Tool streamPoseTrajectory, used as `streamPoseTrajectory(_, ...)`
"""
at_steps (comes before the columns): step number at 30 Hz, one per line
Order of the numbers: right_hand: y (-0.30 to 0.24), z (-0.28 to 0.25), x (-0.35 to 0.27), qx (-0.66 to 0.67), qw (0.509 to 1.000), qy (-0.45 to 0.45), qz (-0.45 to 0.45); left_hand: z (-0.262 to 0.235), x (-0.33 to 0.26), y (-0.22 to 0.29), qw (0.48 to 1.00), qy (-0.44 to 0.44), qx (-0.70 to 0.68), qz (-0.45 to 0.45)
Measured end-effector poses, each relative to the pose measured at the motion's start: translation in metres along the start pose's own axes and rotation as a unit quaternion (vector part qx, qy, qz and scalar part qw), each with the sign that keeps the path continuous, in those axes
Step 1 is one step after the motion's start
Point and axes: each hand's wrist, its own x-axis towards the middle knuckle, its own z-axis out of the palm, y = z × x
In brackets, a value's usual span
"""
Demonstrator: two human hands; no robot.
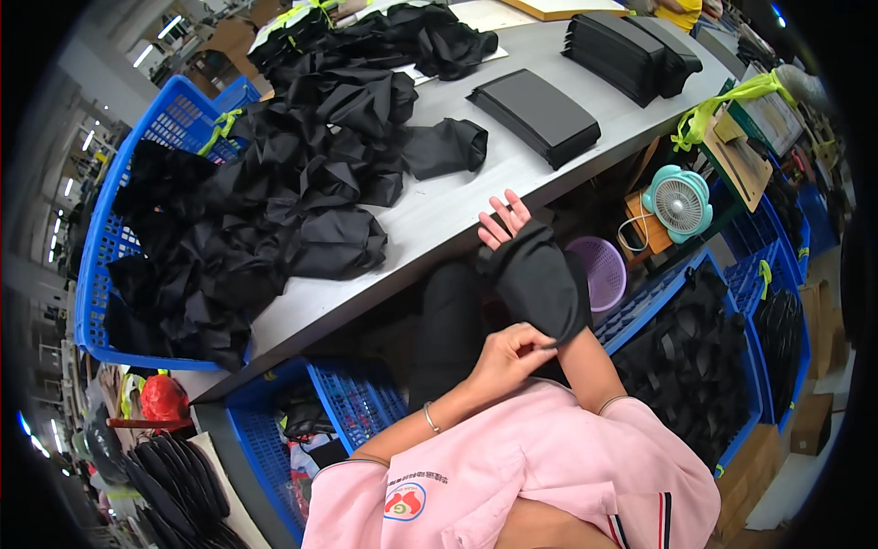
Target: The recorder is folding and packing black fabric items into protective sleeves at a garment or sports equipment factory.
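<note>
A black fabric sleeve [540,284] is drawn over my right forearm and covers the wrist and palm. Out of its far end come the fingers of my right hand [503,221], stretched out and holding nothing. My left hand [512,355], with a bracelet at the wrist, pinches the sleeve's near edge by my right forearm. Beyond my hands, a heap of loose black fabric pieces [311,174] spreads across the grey table [430,206]. Farther right on the table lies a neat stack of flat black pieces [540,110].
A blue crate [96,274] at the table's left end holds more black fabric. Taller black stacks [622,55] stand at the far right. Below the table's right side are a purple basket [599,273], a turquoise fan [679,203] and a blue crate of black pieces [686,357].
</note>
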Motion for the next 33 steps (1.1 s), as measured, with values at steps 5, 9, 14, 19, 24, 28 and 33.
streamPoseTrajectory(5, -0.002, 0.009, -0.015, -0.126, 0.991, -0.024, -0.044, -0.034, 0.028, 0.038, 0.940, 0.303, 0.105, 0.115)
streamPoseTrajectory(9, -0.002, 0.026, -0.030, -0.127, 0.989, -0.020, -0.068, -0.068, 0.058, 0.002, 0.949, 0.222, 0.184, 0.124)
streamPoseTrajectory(14, -0.037, 0.063, -0.074, -0.625, 0.718, -0.063, -0.300, -0.086, 0.071, -0.013, 0.958, 0.220, -0.183, -0.012)
streamPoseTrajectory(19, -0.043, 0.057, -0.076, -0.683, 0.647, -0.139, -0.307, -0.085, 0.088, -0.037, 0.993, 0.115, -0.018, -0.021)
streamPoseTrajectory(24, -0.060, 0.029, -0.047, -0.794, 0.480, -0.111, -0.356, -0.045, 0.071, 0.012, 0.927, 0.322, 0.155, 0.111)
streamPoseTrajectory(28, -0.082, 0.069, -0.036, -0.960, 0.222, -0.059, -0.163, 0.005, 0.036, 0.029, 0.920, 0.151, 0.264, 0.246)
streamPoseTrajectory(33, -0.069, 0.060, -0.036, -0.909, 0.369, -0.032, -0.189, -0.012, 0.056, -0.001, 0.944, 0.209, 0.171, 0.190)
